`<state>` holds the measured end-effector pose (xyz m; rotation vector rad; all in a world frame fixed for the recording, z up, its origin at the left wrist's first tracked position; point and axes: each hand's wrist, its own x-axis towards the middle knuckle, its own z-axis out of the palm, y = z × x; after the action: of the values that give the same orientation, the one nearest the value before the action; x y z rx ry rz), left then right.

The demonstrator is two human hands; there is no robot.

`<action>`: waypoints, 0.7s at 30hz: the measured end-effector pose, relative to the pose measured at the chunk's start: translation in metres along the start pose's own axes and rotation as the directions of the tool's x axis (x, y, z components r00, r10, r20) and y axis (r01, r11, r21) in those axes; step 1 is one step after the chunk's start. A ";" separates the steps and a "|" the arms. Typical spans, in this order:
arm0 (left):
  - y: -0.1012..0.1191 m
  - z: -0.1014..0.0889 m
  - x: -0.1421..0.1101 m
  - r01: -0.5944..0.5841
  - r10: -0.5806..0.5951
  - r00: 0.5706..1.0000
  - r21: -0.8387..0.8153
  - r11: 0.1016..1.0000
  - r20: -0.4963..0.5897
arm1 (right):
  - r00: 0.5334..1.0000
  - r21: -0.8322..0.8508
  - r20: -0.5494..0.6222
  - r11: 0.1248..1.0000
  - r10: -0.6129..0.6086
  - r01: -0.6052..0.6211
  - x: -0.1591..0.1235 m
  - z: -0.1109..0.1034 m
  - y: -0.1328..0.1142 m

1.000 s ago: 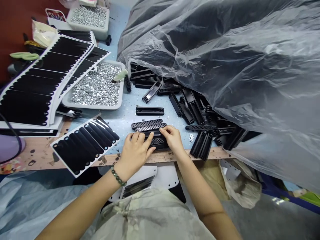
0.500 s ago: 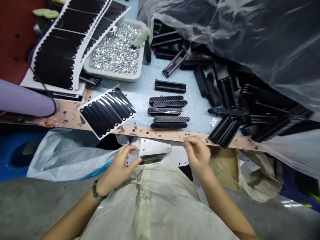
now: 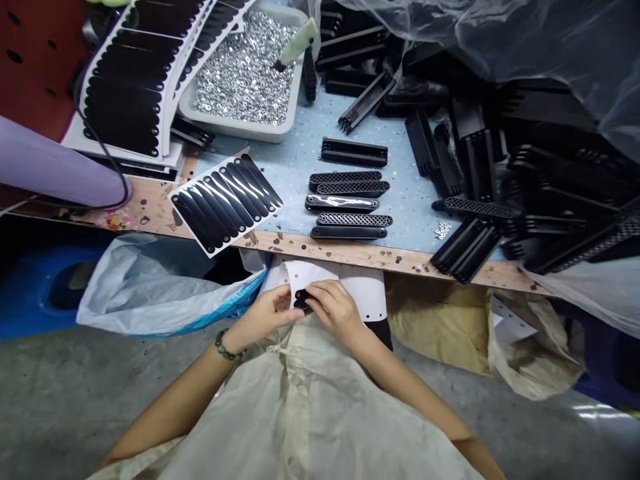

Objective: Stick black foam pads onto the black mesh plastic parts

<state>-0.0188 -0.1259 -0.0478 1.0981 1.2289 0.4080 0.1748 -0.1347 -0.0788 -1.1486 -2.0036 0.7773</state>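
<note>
Both hands are in my lap, below the table edge. My left hand (image 3: 265, 315) pinches the left edge of a white backing sheet (image 3: 370, 297) that lies on my lap. My right hand (image 3: 334, 308) is curled over a black sticker strip (image 3: 301, 299) on that sheet, fingertips closed on it. Above, on the blue table top, several black plastic grille pieces (image 3: 349, 205) lie side by side in a neat column. A white sheet of black oval stickers (image 3: 226, 201) lies at the table's front edge to the left.
A grey tray of small silver washers (image 3: 243, 70) stands at the back. Stacked sticker sheets (image 3: 135, 80) lie far left. A heap of black plastic parts (image 3: 500, 160) sits under clear plastic film (image 3: 550, 47) at right. A purple tube (image 3: 50, 170) lies left; bags hang below the table.
Both hands left the grille pieces on the table and dropped to my lap. They then came together on the white backing sheet, and the camera tilted down.
</note>
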 end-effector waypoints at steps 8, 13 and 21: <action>-0.002 0.013 -0.001 -0.084 0.120 0.981 0.227 0.970 -0.153 | 0.990 0.001 0.013 0.990 -0.140 0.140 0.007 -0.011 0.003; 0.011 0.009 0.006 -0.238 0.292 0.949 0.341 0.910 -0.116 | 0.985 0.080 0.112 0.989 -0.133 0.125 0.010 -0.023 0.005; 0.012 -0.004 0.014 -0.241 0.289 0.957 0.582 0.776 0.011 | 0.838 0.572 -0.072 0.710 0.542 -0.410 0.030 -0.052 0.013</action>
<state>-0.0140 -0.1085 -0.0451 1.8151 1.3088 0.2928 0.2112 -0.0940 -0.0499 -1.3457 -1.1573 1.3009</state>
